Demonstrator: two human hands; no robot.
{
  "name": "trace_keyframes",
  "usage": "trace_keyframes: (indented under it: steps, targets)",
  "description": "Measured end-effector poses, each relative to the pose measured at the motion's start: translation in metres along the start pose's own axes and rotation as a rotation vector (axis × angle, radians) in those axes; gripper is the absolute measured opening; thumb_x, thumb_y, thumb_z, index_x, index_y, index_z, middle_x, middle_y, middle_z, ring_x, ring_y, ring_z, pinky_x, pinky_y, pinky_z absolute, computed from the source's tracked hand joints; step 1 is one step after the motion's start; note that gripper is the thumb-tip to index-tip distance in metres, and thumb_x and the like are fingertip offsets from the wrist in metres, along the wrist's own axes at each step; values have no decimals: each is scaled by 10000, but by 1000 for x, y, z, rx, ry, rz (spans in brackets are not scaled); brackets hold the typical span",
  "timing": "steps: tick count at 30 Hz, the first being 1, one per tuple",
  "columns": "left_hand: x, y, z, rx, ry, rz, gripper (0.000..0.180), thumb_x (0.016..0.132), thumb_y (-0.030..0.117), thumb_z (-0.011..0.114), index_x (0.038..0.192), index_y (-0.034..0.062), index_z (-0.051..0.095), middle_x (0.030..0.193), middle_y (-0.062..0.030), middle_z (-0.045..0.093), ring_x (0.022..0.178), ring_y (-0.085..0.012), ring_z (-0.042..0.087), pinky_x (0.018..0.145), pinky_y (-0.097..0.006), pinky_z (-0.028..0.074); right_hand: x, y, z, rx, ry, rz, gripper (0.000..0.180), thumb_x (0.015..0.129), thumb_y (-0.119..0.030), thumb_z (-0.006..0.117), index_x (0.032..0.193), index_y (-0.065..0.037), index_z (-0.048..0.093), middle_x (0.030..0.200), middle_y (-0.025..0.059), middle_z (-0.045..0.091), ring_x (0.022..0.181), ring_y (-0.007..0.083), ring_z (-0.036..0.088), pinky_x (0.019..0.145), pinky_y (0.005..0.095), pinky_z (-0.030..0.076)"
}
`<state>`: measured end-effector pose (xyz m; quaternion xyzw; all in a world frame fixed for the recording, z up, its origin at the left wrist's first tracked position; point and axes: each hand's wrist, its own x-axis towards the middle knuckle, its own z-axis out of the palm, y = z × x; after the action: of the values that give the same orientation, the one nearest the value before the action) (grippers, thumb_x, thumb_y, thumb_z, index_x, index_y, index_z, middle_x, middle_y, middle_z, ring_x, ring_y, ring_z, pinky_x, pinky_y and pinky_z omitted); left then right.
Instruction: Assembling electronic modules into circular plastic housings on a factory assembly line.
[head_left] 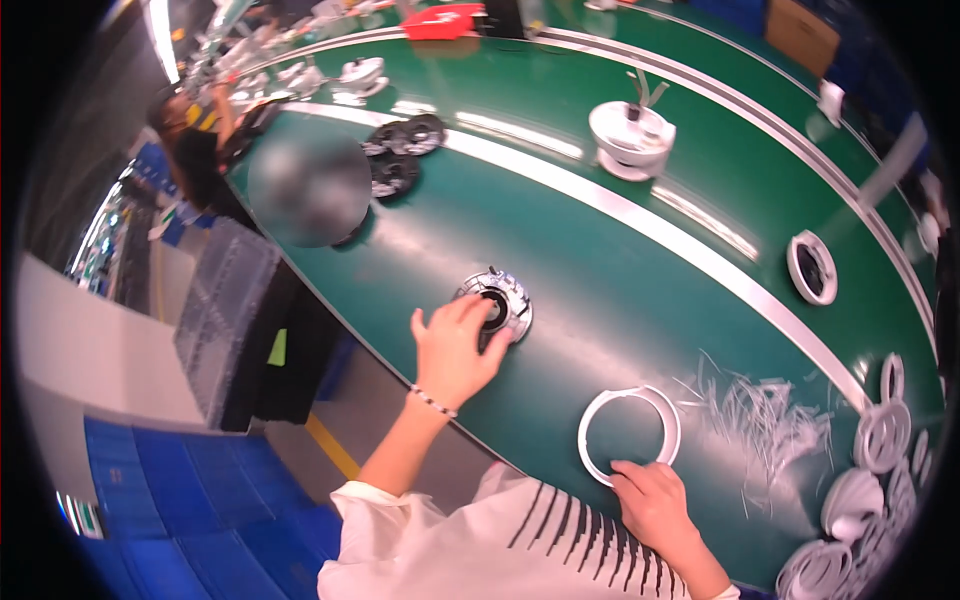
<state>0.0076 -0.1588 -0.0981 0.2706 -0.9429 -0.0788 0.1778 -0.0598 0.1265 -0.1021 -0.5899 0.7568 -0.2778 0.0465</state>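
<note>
My left hand (460, 345) reaches over a round silver-and-black part (517, 298) on the green work surface. Its fingers curl over the dark centre, and the thumb lies against the near side. Closer to my body, my right hand (655, 505) pinches the near rim of a white ring (673, 422). The ring looks plastic and has an open middle, through which the green surface shows. Under the fingers, part of the round part is hidden.
Thin clear strips (765, 425) lie in a heap right of the ring. White rings and covers (853, 505) are piled at the right edge. Black round parts (395, 172) sit further left. A conveyor carries a white housing (632, 140). Another person (195, 150) works at far left.
</note>
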Motion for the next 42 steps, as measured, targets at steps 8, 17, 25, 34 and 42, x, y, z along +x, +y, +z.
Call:
trace_keyframes:
  steps: [8, 17, 25, 34, 42]
  targets:
    - [56, -14, 25, -230, -257, 198, 519, 661, 161, 671, 1130, 47, 482, 1177, -142, 471, 1090, -312, 430, 913, -380, 367, 25, -3, -19, -62, -147, 376, 881, 502, -365, 777, 1225, -49, 387, 1350, 245, 153, 1227, 461, 145, 933, 629, 140]
    - [53, -19, 23, -220, -259, -76, 755, 575, 276, 764, 1174, -26, 416, 1049, -178, 533, 950, -289, 529, 827, -347, 429, 27, 6, -12, -8, -144, 530, 1058, 463, -362, 805, 1292, -10, 251, 1341, 250, 165, 1230, 442, 170, 963, 553, 188]
    - [36, 36, 44, -1296, -291, -168, 230, 780, -42, 533, 989, -14, 442, 939, -88, 572, 813, -129, 564, 757, -251, 456, 20, 33, -12, 906, 656, 493, 1103, 470, -236, 828, 1323, 7, 172, 1288, 173, 296, 1172, 259, 349, 961, 376, 298]
    - [-12, 151, 41, -1987, -1017, 174, 831, 672, -64, 598, 1329, 63, 105, 1318, -119, 285, 1248, -238, 268, 1001, -392, 253, 12, 35, -25, 533, 887, 536, 1113, 501, -192, 820, 1315, 65, 106, 1290, 172, 284, 1176, 249, 360, 972, 346, 311]
    - [11, 156, 56, -2220, -1523, -566, 656, 840, 560, 276, 1253, 57, 358, 1224, -146, 431, 1122, -282, 435, 951, -435, 353, 10, 24, -33, 354, 701, 558, 1194, 442, -335, 840, 1331, 32, 132, 1240, 187, 331, 1155, 309, 344, 959, 402, 277]
